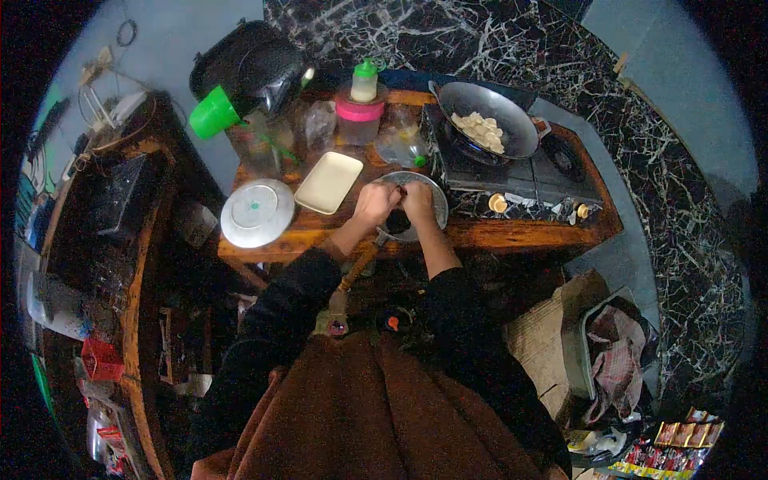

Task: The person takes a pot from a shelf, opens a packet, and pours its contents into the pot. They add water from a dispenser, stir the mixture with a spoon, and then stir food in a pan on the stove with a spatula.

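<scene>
My left hand (374,203) and my right hand (419,205) meet over a round grey metal pan (438,210) near the table's front edge. The fingers of both are closed, pinched around something small and dark that I cannot make out. Below them in the pan lies a dark patch (395,224), too dim to name. What looks like a wooden handle (357,268) runs from the pan towards me. Left of my hands is a cream rectangular tray (329,183), and beyond it a round metal lid (258,213).
On the stove (480,178) at the right sits a wok (518,132) with pale pieces (480,131) in it. Behind my hands stand a pink-lidded jar (358,120), a green-capped bottle (365,82) and a clear plastic bottle (402,149). A green cup (214,114) is at the back left.
</scene>
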Demonstrator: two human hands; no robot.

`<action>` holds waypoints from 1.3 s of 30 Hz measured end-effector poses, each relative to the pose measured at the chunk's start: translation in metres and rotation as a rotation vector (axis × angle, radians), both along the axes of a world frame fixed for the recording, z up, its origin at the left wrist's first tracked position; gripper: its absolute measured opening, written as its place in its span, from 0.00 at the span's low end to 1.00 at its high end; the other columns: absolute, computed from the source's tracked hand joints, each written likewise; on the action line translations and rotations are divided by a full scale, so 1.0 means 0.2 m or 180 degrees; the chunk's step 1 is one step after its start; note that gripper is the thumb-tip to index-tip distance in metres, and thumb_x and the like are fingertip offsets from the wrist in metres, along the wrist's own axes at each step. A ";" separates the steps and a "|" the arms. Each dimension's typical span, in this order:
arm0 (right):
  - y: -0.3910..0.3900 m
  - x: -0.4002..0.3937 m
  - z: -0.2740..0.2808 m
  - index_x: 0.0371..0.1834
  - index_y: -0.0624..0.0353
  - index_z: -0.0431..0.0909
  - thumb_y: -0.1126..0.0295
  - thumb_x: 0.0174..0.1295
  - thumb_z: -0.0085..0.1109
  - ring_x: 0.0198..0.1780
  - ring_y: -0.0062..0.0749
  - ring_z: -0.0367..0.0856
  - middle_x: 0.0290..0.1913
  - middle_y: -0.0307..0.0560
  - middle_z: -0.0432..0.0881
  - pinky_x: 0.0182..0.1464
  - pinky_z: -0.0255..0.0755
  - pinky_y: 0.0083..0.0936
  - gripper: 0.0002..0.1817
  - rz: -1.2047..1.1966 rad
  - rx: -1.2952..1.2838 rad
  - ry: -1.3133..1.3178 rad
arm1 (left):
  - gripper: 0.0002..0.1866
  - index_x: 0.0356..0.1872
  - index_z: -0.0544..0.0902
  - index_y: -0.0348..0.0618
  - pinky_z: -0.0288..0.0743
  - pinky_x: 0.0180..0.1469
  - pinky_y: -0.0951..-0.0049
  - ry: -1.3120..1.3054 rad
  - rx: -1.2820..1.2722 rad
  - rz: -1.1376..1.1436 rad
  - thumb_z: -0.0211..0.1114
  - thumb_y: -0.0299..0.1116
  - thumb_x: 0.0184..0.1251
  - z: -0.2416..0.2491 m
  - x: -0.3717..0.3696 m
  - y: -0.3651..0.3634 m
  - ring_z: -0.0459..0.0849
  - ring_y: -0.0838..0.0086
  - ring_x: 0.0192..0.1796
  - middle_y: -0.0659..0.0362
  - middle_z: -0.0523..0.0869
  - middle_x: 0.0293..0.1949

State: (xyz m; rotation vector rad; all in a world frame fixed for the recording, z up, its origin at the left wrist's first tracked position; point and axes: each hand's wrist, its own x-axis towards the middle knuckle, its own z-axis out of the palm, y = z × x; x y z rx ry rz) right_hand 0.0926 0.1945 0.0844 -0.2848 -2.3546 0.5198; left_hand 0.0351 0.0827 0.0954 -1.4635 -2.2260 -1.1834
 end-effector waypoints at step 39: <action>0.02 0.07 0.02 0.25 0.70 0.73 0.76 0.47 0.43 0.32 0.54 0.73 0.30 0.64 0.72 0.32 0.68 0.41 0.08 -0.0216 0.0233 -0.1501 | 0.19 0.40 0.69 0.42 0.70 0.39 0.62 0.0371 -0.1677 -0.0381 0.55 0.43 0.51 0.27 0.04 -0.08 0.73 0.59 0.44 0.51 0.75 0.42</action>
